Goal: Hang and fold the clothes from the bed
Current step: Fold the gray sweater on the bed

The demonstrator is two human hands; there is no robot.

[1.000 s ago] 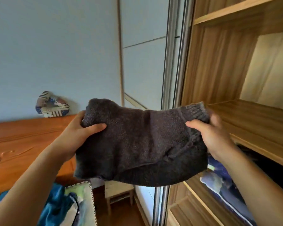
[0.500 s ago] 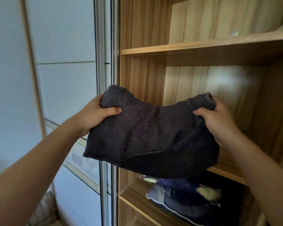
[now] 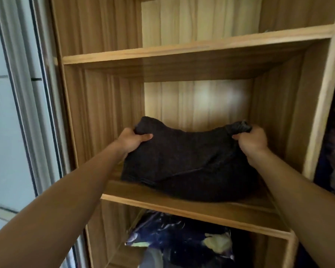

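We grip one folded dark sweater (image 3: pixel 190 163) at its two upper corners, left hand (image 3: pixel 132 139) and right hand (image 3: pixel 249 141) each curled round a bunch of knit. Its lower edge seems to rest on the lower shelf (image 3: pixel 182 208), though the shadow hides the contact. To land it well, we should lower both corners evenly, slide it back, and let go only once the fold lies flat. We count one sweater, two shelves, three compartments, and one dark printed bundle (image 3: pixel 182 235) in the lowest.
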